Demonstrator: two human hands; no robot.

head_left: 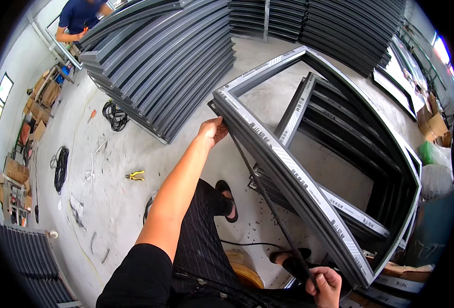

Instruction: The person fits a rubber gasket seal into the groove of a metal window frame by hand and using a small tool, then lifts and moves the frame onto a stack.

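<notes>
A large dark metal window frame (292,172), with printed white film along its faces, lies tilted in front of me on other frames. A long thin black rubber strip (262,191) runs down along the frame's near side. My left hand (215,131) is closed at the frame's left corner, its fingertips pinching the strip's upper end against the edge. Close to my body, my right hand (325,287) pinches the strip lower down, near the frame's bottom corner. The span between both hands hangs slightly off the frame.
Below lie more stacked frames (358,211). A tall stack of dark frames (160,66) stands at far left, with a person (81,18) behind it. Yellow-handled pliers (135,175) and black cable coils (115,116) lie on the floor. A yellow coil (247,276) sits by my feet.
</notes>
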